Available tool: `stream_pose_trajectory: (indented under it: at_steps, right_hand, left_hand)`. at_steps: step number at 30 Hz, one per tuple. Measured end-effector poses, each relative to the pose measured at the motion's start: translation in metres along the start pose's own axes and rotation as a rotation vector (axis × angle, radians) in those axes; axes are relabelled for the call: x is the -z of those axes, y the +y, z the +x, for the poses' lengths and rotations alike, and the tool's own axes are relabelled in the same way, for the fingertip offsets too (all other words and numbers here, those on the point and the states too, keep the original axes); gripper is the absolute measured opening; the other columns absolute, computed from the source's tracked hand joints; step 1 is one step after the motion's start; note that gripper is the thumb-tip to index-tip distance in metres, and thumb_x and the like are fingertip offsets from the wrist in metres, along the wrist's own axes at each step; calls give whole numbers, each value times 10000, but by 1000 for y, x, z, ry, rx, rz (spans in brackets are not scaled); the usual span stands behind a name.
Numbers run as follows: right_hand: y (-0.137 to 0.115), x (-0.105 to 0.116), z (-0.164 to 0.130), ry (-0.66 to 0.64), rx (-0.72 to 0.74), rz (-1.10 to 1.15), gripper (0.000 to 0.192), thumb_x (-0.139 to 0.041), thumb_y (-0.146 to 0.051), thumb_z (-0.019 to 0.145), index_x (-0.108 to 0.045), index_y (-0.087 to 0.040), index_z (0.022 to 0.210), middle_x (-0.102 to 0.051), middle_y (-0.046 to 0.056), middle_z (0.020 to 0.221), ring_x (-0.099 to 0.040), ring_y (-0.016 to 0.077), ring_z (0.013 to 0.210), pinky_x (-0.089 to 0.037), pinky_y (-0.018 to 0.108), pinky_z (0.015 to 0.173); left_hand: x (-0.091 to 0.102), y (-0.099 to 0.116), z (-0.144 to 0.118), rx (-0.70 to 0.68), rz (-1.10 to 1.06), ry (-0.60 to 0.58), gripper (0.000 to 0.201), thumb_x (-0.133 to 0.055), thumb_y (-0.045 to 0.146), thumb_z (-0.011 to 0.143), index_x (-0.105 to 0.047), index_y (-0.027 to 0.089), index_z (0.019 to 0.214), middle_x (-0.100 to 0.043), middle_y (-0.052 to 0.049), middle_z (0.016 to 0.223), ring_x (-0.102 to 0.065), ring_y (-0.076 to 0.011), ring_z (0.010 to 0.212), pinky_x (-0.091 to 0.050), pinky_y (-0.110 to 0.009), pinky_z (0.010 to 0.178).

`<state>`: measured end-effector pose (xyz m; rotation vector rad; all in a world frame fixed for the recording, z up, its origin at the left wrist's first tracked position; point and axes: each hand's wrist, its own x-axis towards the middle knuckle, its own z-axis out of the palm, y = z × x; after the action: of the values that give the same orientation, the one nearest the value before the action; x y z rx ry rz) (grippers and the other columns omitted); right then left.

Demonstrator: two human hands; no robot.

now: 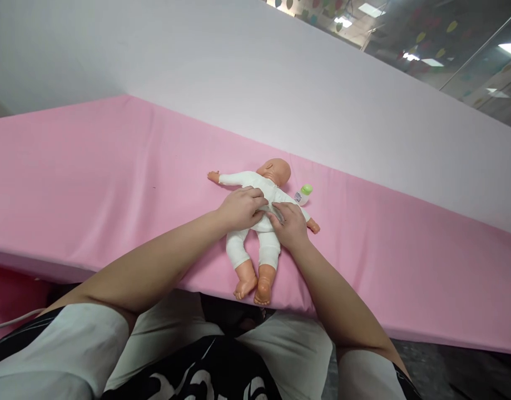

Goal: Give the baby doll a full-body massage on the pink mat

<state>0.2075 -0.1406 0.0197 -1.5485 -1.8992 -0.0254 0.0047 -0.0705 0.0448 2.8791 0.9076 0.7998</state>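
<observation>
Doll lies face-down on pink bed, feet at near edge | left hand and right hand pinching its white suit at back | small bottle beside doll's shoulder.

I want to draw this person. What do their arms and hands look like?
Both arms are bare from the short sleeves down. The sleeves are light grey-white, on a top with black parts and white print. The left hand and right hand wear no gloves; no rings or watch show.

Doll lies on bed; bottle seemingly touching its right.
</observation>
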Motion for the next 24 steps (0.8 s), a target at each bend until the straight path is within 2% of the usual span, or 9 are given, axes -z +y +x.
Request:
stream_pose_trajectory:
  at_steps: [3, 7, 10, 13, 15, 17, 20, 22, 24]
  right_hand:
    - [3, 1, 3, -153, -4, 55, 336, -577, -422, 1036, -756, -252, 1264, -771, 76, 1246, -669, 271, 1224, -498, 444, 1125]
    - [6, 4, 6, -176, -3, 150, 308, -540, -383, 1050, -787, -247, 1174, -791, 57, 1159, -711, 229, 1123, -542, 394, 1055]
    - [7, 4, 5, -153, 9, 197, 308, -521, -384, 1056, -793, -256, 1123, -793, 49, 1120, -718, 221, 1090, -557, 383, 1027]
    - [6, 1, 3, -77, 4, 141, 275, -584, -415, 1024, -784, -268, 1141, -787, 59, 1138, -700, 252, 1137, -536, 428, 1083]
    - [5, -1, 2, -4, 2, 84, 300, -639, -431, 989, -768, -261, 1199, -768, 81, 1185, -673, 277, 1189, -509, 459, 1129]
    - [6, -3, 3, 17, 6, 47, 350, -641, -407, 982, -744, -235, 1268, -743, 107, 1242, -648, 288, 1233, -489, 468, 1155]
    - [8, -5, 5, -103, 14, 42, 354, -561, -312, 1001, -731, -220, 1298, -738, 105, 1260, -648, 272, 1233, -495, 450, 1146]
    - [10, -4, 6, -180, 11, 54, 349, -537, -262, 991, -741, -233, 1272, -744, 85, 1242, -657, 257, 1212, -505, 431, 1126]
    - [11, -4, 8, -204, 15, 80, 334, -538, -257, 988, -748, -237, 1247, -746, 73, 1223, -664, 245, 1185, -509, 411, 1105]
  left_hand:
    - [0, -2, 2, 20, 14, -96, 316, -548, 301, 924, -791, 207, 1102, -734, -90, 1051, -679, -277, 994, -510, -417, 876]
    - [6, -3, 2, 74, -7, -171, 287, -563, 323, 903, -798, 223, 1034, -744, -69, 971, -695, -266, 923, -501, -390, 767]
    - [9, -2, 1, 88, -68, -79, 284, -558, 329, 932, -791, 216, 1048, -763, -65, 985, -697, -267, 968, -522, -398, 824]
    - [7, -2, 1, 39, -103, 97, 298, -544, 287, 951, -772, 205, 1125, -756, -85, 1137, -663, -275, 1122, -518, -419, 988]
    - [4, -2, 2, 4, -110, 134, 316, -540, 259, 943, -763, 201, 1159, -736, -94, 1205, -639, -280, 1177, -506, -423, 1035]
    - [0, -3, 3, -10, -102, 63, 328, -537, 258, 934, -766, 195, 1162, -737, -96, 1179, -648, -284, 1146, -510, -427, 1018]
    - [-6, -4, 6, 34, -63, -89, 327, -528, 301, 933, -783, 189, 1104, -747, -94, 1079, -675, -289, 1041, -519, -433, 942]
    - [-7, -5, 7, 76, -52, -134, 329, -535, 332, 923, -788, 193, 1080, -754, -91, 1073, -683, -293, 1035, -516, -425, 899]
    - [-5, -5, 8, 110, -73, -142, 329, -560, 369, 907, -790, 206, 1077, -767, -79, 1076, -690, -291, 1038, -509, -405, 850]
